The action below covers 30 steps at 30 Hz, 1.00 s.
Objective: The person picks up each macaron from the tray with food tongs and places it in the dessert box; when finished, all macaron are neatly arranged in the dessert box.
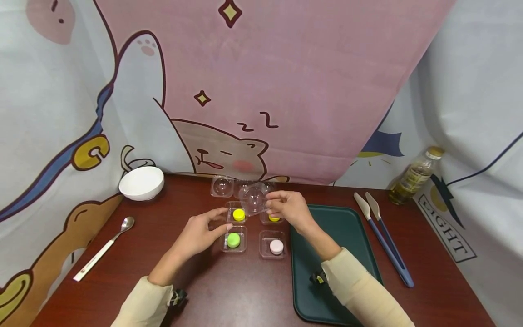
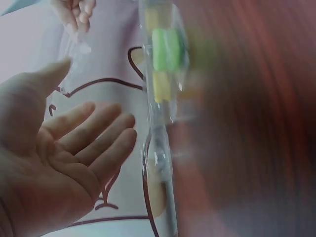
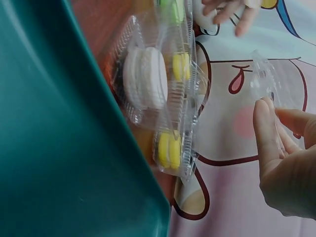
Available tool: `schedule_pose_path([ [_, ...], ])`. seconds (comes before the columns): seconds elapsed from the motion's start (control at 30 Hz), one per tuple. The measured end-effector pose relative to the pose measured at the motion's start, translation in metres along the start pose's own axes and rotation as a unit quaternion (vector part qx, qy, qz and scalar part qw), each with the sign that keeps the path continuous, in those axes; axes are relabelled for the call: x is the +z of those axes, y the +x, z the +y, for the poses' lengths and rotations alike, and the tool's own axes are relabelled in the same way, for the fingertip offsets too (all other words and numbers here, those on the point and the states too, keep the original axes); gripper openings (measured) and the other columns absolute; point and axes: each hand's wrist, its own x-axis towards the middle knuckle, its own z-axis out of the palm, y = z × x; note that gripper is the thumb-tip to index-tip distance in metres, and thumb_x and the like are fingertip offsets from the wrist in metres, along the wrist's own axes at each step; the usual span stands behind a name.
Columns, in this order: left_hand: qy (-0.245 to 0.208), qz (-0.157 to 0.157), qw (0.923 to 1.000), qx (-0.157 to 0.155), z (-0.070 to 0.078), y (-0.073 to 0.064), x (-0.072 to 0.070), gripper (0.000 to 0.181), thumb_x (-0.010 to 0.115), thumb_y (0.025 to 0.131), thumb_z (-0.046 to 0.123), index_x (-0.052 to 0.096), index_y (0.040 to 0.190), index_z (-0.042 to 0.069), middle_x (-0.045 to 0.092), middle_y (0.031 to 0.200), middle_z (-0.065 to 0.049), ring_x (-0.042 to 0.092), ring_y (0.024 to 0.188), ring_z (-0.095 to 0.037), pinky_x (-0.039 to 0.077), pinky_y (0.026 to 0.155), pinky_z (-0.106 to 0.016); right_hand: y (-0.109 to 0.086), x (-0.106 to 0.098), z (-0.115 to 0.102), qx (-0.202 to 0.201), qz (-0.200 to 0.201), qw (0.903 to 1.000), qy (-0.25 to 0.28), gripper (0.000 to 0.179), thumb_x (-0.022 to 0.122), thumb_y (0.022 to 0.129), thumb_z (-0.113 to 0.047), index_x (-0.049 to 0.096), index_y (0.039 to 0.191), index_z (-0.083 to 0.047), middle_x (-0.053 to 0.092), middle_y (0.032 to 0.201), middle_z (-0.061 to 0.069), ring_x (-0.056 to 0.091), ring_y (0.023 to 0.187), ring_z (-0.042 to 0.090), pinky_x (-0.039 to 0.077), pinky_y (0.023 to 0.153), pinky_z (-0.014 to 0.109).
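My right hand (image 1: 289, 208) pinches a clear plastic lid (image 1: 253, 198) by its right edge, above the small clear boxes; the right wrist view shows thumb and fingers closed on the lid's edge (image 3: 264, 76). My left hand (image 1: 200, 230) has its fingers extended, empty, just left of the two left boxes. Each box holds one macaron: a green macaron (image 1: 233, 240) at front left, a pale pink macaron (image 1: 276, 246) at front right, a yellow macaron (image 1: 239, 215) behind the green one. Another yellow macaron (image 1: 274, 218), behind the pink one, is partly hidden by the right hand.
More clear lids (image 1: 222, 186) lie at the back by the printed cloth. A dark green tray (image 1: 333, 299) is under my right forearm. Blue-handled tongs (image 1: 386, 240) and an oil bottle (image 1: 414, 177) stand farther right. A white bowl (image 1: 141, 183) and a spoon (image 1: 104, 249) are on the left.
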Motion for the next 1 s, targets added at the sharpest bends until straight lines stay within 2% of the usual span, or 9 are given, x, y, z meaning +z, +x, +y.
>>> schedule_pose_path([
  [0.17, -0.039, 0.018, 0.9989, -0.021, 0.008, 0.009, 0.001, 0.045, 0.067, 0.097, 0.041, 0.067, 0.133, 0.016, 0.077, 0.113, -0.008, 0.075, 0.091, -0.017, 0.059, 0.075, -0.033, 0.000, 0.010, 0.002, -0.008, 0.014, 0.9999, -0.003, 0.020, 0.067, 0.091, -0.001, 0.072, 0.110, 0.003, 0.077, 0.095, 0.019, 0.074, 0.070, 0.015, 0.063, 0.077, 0.048],
  [0.27, -0.066, 0.014, 0.9967, -0.046, 0.011, 0.014, 0.000, 0.046, 0.061, 0.099, 0.047, 0.068, 0.133, 0.016, 0.079, 0.105, -0.010, 0.075, 0.085, -0.018, 0.057, 0.069, -0.030, 0.000, 0.015, 0.002, -0.015, 0.019, 0.9996, -0.014, 0.017, 0.068, 0.090, 0.000, 0.073, 0.106, 0.002, 0.077, 0.094, 0.019, 0.074, 0.069, 0.015, 0.062, 0.079, 0.053],
  [0.37, -0.105, 0.000, 0.9924, -0.064, 0.014, 0.016, 0.000, 0.051, 0.056, 0.101, 0.051, 0.067, 0.134, 0.013, 0.079, 0.102, -0.015, 0.077, 0.083, -0.024, 0.061, 0.069, -0.031, 0.000, 0.019, 0.002, -0.023, 0.022, 0.9990, -0.031, 0.013, 0.069, 0.090, -0.001, 0.073, 0.103, 0.000, 0.077, 0.093, 0.018, 0.075, 0.071, 0.018, 0.061, 0.079, 0.055],
  [0.57, -0.154, -0.026, 0.9851, -0.072, 0.017, 0.020, 0.003, 0.061, 0.050, 0.103, 0.055, 0.063, 0.136, 0.005, 0.076, 0.113, -0.019, 0.076, 0.097, -0.031, 0.063, 0.082, -0.037, -0.001, 0.022, 0.005, -0.063, 0.031, 0.9930, -0.095, 0.004, 0.074, 0.090, -0.007, 0.073, 0.094, -0.005, 0.079, 0.088, 0.009, 0.077, 0.076, 0.020, 0.063, 0.073, 0.049],
  [0.67, -0.190, -0.039, 0.9779, -0.079, 0.018, 0.020, 0.004, 0.066, 0.046, 0.104, 0.055, 0.063, 0.134, -0.002, 0.074, 0.117, -0.021, 0.075, 0.102, -0.034, 0.062, 0.084, -0.039, -0.002, 0.025, 0.007, -0.101, 0.037, 0.9830, -0.148, 0.004, 0.076, 0.089, -0.009, 0.074, 0.092, -0.009, 0.079, 0.088, 0.004, 0.077, 0.077, 0.016, 0.064, 0.067, 0.038],
  [0.8, -0.216, -0.053, 0.9704, -0.094, 0.016, 0.018, 0.003, 0.069, 0.046, 0.104, 0.054, 0.063, 0.131, -0.007, 0.072, 0.121, -0.023, 0.074, 0.103, -0.036, 0.062, 0.085, -0.039, -0.005, 0.030, 0.008, -0.160, 0.049, 0.9607, -0.222, 0.008, 0.079, 0.087, -0.009, 0.074, 0.090, -0.015, 0.080, 0.090, -0.001, 0.075, 0.076, 0.010, 0.056, 0.058, 0.021],
  [0.93, -0.211, -0.065, 0.9707, -0.094, 0.013, 0.016, 0.002, 0.067, 0.048, 0.104, 0.053, 0.064, 0.130, -0.006, 0.072, 0.120, -0.023, 0.074, 0.104, -0.033, 0.062, 0.087, -0.038, -0.008, 0.033, 0.008, -0.198, 0.056, 0.9434, -0.260, 0.011, 0.079, 0.086, -0.010, 0.073, 0.090, -0.017, 0.079, 0.092, -0.002, 0.073, 0.074, 0.009, 0.051, 0.055, 0.018],
  [1.0, -0.204, -0.067, 0.9723, -0.092, 0.012, 0.016, 0.001, 0.064, 0.051, 0.104, 0.051, 0.064, 0.131, -0.005, 0.073, 0.118, -0.023, 0.075, 0.103, -0.033, 0.062, 0.088, -0.038, -0.008, 0.034, 0.009, -0.207, 0.054, 0.9398, -0.266, 0.011, 0.078, 0.087, -0.010, 0.072, 0.092, -0.018, 0.079, 0.094, -0.002, 0.073, 0.076, 0.010, 0.050, 0.055, 0.018],
])
